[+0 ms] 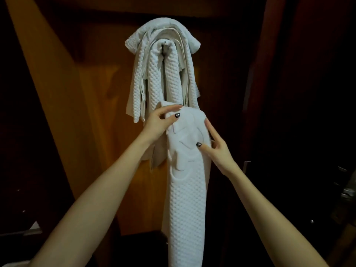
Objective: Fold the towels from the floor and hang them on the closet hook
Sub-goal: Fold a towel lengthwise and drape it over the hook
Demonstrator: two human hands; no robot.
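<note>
Dark closet [92, 89]; towels [173, 83] drape the hook [165, 47], upper centre. Below, left hand [158, 124] and right hand [219, 151] pinch a folded towel [186, 199] near its top. Hanging step, likely: next, raise it over the hook.

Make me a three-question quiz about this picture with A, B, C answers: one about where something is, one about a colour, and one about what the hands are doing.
1. Where are the hanging towels?
A. Draped over the hook
B. Piled on a chair
C. Inside a basket

2. What colour is the long towel below them?
A. Blue
B. White
C. Red

3. What are the left hand and right hand doing?
A. Dangling with nothing in them
B. Holding the long towel near its upper end
C. Gripping the hook

Answers:
1 A: the towels loop over the metal hook on the wooden panel.
2 B: its bumpy weave is plain white.
3 B: each thumb lies on the front of the towel, with the fingers at its edges.
</note>
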